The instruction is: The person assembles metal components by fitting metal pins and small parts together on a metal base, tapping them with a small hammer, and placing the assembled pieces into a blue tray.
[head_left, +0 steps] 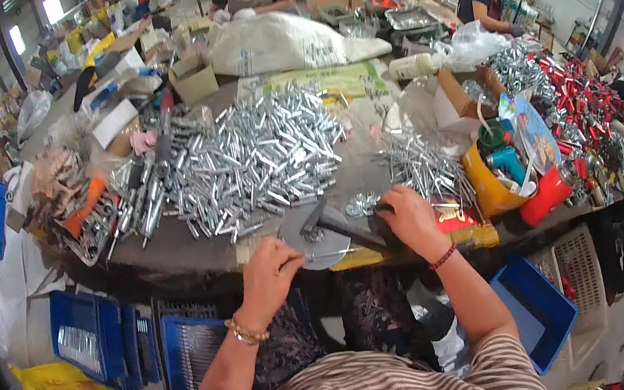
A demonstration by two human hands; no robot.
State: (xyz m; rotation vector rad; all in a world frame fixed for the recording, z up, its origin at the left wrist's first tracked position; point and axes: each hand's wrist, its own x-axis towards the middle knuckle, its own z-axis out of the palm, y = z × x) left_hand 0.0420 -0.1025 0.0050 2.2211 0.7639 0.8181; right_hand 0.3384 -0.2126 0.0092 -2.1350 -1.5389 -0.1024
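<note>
A round grey metal plate [295,231] lies at the bench's near edge, with a hammer [346,232] resting across it. My left hand [269,272] is closed in a pinch at the plate's near left rim, on one end of a thin metal rod [329,254]. Just right of the hammer handle, my right hand [413,220] has its fingers curled together; whatever they hold is hidden. Beside its fingertips sits a small heap of shiny metal parts [362,203]. Beyond it spreads a pile of slim metal pins [425,166].
A large heap of metal tubes [258,158] covers the bench ahead. Right stand a yellow container [491,180] and a red cylinder [546,196]. Blue crates [536,315] flank my legs. Co-workers sit across the bench and at the right; a white sack [281,42] lies behind.
</note>
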